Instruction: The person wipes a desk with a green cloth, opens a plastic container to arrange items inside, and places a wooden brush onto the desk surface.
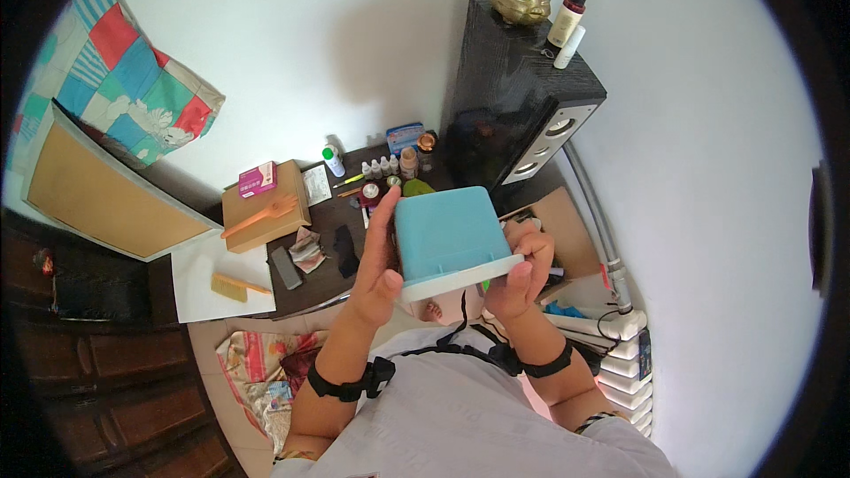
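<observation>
A light blue plastic container [451, 232] with a white rim [458, 279] is held up in front of my chest. My left hand [377, 269] presses along its left side, thumb near the rim's corner and fingers stretched upward. My right hand [521, 265] grips the right side, with the thumb at the rim and the fingers bent around the wall. The container is tilted, and its broad blue face points up at me. What it contains, if anything, is hidden.
Behind is a dark desk [325, 209] with a cardboard box [265, 206], a wooden fork [262, 216], a brush [239, 287], a grey block [286, 268] and small bottles [380, 168]. At right stand a black speaker [524, 93], an open carton [571, 232] and a white radiator [624, 365].
</observation>
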The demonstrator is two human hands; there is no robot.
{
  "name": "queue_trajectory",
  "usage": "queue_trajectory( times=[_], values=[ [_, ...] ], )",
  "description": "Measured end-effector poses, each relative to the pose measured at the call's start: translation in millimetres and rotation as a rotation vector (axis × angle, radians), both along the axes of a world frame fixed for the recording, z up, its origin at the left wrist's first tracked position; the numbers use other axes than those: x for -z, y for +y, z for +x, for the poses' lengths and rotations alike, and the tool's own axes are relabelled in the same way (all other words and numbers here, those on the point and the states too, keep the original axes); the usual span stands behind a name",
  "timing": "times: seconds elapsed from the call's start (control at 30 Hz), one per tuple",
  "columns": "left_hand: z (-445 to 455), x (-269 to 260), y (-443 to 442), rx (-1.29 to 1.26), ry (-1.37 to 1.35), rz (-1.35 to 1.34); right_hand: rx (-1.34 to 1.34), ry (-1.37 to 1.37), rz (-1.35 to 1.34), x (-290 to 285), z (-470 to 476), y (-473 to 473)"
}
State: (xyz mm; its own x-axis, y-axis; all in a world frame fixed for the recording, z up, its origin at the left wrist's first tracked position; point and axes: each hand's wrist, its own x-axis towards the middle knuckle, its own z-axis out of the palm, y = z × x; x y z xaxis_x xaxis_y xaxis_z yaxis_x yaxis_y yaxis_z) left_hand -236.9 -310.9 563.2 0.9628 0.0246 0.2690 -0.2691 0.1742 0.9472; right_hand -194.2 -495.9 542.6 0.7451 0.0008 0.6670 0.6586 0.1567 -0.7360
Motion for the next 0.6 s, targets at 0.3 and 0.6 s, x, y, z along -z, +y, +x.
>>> queue_trajectory(
  times=[0.3,0.6],
  values=[
    [-1,6,-1,0.068,-0.005,0.005,-0.015,0.081,0.110,10,7,-6],
    [9,19,1,-0.013,-0.105,0.358,0.046,0.174,0.088,10,15,-7]
  ],
)
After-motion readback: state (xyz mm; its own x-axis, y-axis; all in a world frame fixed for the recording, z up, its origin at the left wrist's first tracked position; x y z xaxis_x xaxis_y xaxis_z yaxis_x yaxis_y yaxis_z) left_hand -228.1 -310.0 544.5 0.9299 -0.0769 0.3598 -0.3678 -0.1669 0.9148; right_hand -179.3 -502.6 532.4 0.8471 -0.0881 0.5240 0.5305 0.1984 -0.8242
